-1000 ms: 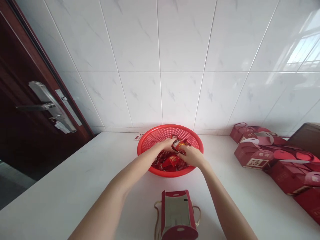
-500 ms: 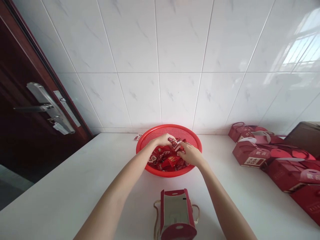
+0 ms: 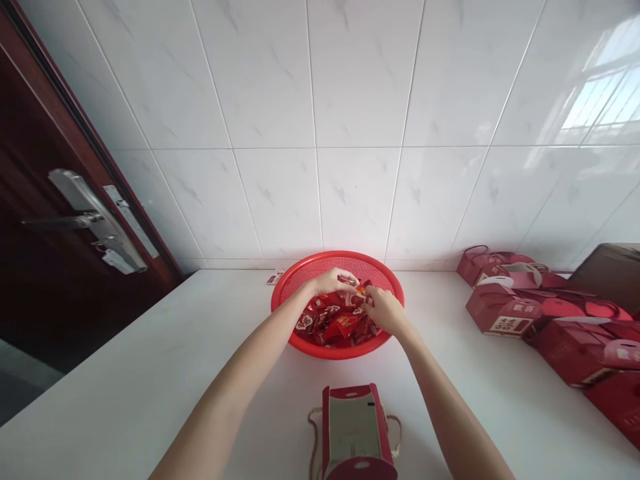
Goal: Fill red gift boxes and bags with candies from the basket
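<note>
A red plastic mesh basket [image 3: 336,355] stands against the wall, heaped with red-wrapped candies [image 3: 345,325]. Both of my hands are inside it. My left hand [image 3: 330,282] is curled round wrapped candy, a bit of dark red wrapper showing between its fingers. Close beside it, my right hand [image 3: 386,309] pinches a red-and-white wrapped candy by thumb and fingertips. In front of the basket, between my forearms, an opened red carton [image 3: 354,421] with twine handles shows its pale inside; the front part is cut off by the picture's lower edge.
Several folded red gift boxes [image 3: 505,308] line the right side of the white table [image 3: 200,360]. A brown box [image 3: 613,277] stands behind them. A small printed card [image 3: 275,277] lies left of the basket. At the left is a dark red door [image 3: 45,280] with a metal handle.
My right hand's fingers have closed on a candy, and the wrapper held up between my hands has gone lower. My left hand has barely moved. The view has shifted slightly.
</note>
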`<state>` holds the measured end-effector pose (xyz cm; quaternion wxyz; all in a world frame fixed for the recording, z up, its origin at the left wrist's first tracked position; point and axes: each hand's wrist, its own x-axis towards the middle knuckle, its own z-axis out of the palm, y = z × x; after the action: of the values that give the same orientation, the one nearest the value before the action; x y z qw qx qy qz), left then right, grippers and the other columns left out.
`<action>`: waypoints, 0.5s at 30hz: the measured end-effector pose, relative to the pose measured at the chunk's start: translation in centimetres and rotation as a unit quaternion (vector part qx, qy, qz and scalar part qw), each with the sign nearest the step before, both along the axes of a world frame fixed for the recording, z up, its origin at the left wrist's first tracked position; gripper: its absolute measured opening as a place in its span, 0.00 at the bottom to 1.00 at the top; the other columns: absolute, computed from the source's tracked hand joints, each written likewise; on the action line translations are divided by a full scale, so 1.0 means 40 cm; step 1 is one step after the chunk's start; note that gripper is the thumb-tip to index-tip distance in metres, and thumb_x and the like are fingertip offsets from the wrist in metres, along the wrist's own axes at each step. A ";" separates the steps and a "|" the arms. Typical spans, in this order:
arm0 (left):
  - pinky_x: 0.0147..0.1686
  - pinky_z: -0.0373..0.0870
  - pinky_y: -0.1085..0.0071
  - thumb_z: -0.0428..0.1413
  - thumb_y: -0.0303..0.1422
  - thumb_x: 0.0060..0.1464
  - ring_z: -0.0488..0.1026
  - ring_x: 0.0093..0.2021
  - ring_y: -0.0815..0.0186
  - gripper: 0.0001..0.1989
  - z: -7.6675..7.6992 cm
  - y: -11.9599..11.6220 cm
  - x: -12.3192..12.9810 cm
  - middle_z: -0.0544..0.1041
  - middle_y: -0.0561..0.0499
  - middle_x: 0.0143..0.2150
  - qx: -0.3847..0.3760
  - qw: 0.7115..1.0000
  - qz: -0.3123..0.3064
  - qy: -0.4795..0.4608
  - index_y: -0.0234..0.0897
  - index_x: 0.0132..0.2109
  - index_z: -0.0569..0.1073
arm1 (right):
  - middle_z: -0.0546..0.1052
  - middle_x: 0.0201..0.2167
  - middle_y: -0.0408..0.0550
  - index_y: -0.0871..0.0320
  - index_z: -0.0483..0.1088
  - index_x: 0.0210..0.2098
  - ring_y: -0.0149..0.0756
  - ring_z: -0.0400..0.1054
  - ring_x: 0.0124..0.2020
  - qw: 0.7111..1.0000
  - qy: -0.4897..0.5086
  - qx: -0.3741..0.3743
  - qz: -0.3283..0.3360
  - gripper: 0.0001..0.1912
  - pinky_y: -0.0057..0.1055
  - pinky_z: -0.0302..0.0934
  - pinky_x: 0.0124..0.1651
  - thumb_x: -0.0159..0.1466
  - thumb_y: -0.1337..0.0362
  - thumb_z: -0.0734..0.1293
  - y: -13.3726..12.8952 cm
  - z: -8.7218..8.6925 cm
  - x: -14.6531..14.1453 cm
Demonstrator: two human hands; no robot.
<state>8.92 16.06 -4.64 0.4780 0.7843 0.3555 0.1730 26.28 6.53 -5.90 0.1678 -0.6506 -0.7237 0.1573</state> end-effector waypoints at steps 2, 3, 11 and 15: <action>0.38 0.71 0.67 0.65 0.46 0.45 0.76 0.33 0.63 0.18 -0.006 0.004 -0.003 0.79 0.48 0.31 0.015 0.998 0.061 0.003 0.34 0.34 0.78 | 0.78 0.34 0.47 0.56 0.70 0.37 0.37 0.71 0.35 1.000 -0.001 0.003 0.004 0.06 0.29 0.49 0.29 0.65 0.71 0.63 0.001 -0.002 0.001; 0.35 0.70 0.68 0.64 0.47 0.46 0.75 0.32 0.63 0.18 -0.011 0.007 -0.006 0.79 0.48 0.29 0.021 0.996 0.087 0.011 0.34 0.32 0.77 | 0.78 0.35 0.46 0.56 0.70 0.36 0.37 0.70 0.35 1.000 -0.001 0.005 0.009 0.05 0.29 0.48 0.29 0.65 0.71 0.63 0.001 -0.003 0.002; 0.22 0.45 0.70 0.57 0.37 0.51 0.50 0.18 0.73 0.22 -0.039 0.025 -0.034 0.54 0.58 0.17 0.076 0.979 0.168 0.081 0.39 0.18 0.54 | 0.78 0.34 0.45 0.54 0.72 0.36 0.36 0.70 0.35 0.999 -0.006 0.013 0.041 0.06 0.29 0.49 0.31 0.67 0.64 0.63 0.001 -0.008 0.004; 0.22 0.46 0.70 0.56 0.33 0.51 0.50 0.19 0.73 0.19 -0.054 0.036 -0.043 0.52 0.58 0.19 0.095 0.970 0.180 0.132 0.39 0.21 0.54 | 0.78 0.35 0.46 0.55 0.72 0.36 0.37 0.71 0.35 0.999 -0.016 0.019 0.040 0.07 0.29 0.49 0.31 0.67 0.62 0.63 0.000 -0.008 0.002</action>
<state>7.21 17.51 -6.81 0.3114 0.7654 0.5322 0.1843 26.35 6.55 -6.22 0.1615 -0.6205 -0.7545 0.1397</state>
